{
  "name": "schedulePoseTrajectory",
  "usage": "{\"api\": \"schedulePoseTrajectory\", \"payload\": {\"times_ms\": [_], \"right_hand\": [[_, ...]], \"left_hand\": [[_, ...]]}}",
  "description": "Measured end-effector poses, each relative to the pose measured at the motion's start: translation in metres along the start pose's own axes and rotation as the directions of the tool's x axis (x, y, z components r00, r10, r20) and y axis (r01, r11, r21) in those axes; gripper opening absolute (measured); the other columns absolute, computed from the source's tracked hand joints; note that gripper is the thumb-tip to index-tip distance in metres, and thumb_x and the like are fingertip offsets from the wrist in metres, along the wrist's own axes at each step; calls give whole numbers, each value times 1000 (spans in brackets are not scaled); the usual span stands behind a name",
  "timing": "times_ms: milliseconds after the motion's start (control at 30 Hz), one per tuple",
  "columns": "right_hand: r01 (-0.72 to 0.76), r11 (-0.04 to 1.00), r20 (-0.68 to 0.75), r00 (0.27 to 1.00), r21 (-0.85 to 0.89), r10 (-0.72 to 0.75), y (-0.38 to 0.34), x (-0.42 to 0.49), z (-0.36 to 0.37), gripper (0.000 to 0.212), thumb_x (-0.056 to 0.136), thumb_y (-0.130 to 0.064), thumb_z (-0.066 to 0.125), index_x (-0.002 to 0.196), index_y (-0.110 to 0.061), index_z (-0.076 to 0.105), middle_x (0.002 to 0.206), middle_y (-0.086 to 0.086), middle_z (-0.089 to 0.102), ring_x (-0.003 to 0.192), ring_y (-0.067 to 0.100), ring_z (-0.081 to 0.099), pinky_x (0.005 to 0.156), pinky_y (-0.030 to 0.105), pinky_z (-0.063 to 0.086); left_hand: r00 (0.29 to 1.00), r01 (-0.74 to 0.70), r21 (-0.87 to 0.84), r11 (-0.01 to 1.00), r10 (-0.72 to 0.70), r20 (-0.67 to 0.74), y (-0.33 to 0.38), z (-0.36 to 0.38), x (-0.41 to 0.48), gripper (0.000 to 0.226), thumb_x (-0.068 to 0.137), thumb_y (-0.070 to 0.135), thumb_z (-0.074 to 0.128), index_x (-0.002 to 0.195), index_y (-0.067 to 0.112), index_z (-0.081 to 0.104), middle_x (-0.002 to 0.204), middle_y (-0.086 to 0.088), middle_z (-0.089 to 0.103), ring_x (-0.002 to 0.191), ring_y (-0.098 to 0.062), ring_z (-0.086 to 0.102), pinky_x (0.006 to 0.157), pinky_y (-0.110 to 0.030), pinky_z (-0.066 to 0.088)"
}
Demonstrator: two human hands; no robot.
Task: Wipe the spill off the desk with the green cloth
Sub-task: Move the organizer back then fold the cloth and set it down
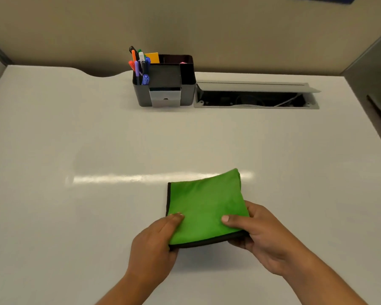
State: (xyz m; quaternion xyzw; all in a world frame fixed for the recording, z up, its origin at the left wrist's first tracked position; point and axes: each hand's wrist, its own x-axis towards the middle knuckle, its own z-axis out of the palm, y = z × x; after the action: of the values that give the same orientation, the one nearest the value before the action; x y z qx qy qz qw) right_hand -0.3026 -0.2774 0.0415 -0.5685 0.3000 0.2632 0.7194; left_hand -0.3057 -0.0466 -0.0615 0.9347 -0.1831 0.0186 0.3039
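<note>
- Clearly, from the head camera, the job was at its holding stage: I saw the green cloth (pixel 206 205) folded into a square and lifted a little at its near edge, well in front of the pen organiser (pixel 164 81).
- My left hand (pixel 154 245) pinched the cloth's near left corner, fingers on top.
- My right hand (pixel 254 232) clamped the near right edge, thumb on top, fingers curled beneath.
- No spill showed plainly on the desk (pixel 75 139); only a glare streak ran between the cloth and the organiser, so I could not tell whether any liquid was left.
- I judged that either the wiping was yet to start or the surface was already dry.
</note>
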Motion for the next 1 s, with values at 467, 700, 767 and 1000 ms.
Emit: {"api": "schedulePoseTrajectory", "payload": {"times_ms": [467,700,767,1000], "right_hand": [[181,910,-29,983,373,-184,-67,-58,-101,12,70,-12,74,80,-7,79,85,13,75,70,16,72,58,23,58],[281,873,-86,959,398,-269,-100,-70,-167,19,67,-8,71,83,-4,81,91,16,78,72,17,75,58,24,59],[323,871,-144,946,371,-290,-110,-66,-194,17,68,-7,69,80,-6,81,86,14,77,67,15,73,55,23,59],[320,929,-352,905,188,-240,-147,-16,-287,12,83,1,65,75,-7,68,66,5,64,57,11,59,42,16,47]], "left_hand": [[971,-56,-255,965,-7,-239,171,56,76,67,70,60,74,126,25,60,117,16,66,102,-2,63,83,-16,47],[917,-79,-265,961,-34,-398,208,99,134,57,70,17,72,123,23,54,115,3,66,102,-17,63,86,-24,48],[933,-127,-243,962,33,-359,206,101,155,65,62,2,74,121,23,57,117,8,66,106,-13,62,90,-17,45],[898,-425,7,905,423,-117,217,95,239,51,65,14,66,114,22,71,113,9,72,100,-9,66,76,-18,50]]}}
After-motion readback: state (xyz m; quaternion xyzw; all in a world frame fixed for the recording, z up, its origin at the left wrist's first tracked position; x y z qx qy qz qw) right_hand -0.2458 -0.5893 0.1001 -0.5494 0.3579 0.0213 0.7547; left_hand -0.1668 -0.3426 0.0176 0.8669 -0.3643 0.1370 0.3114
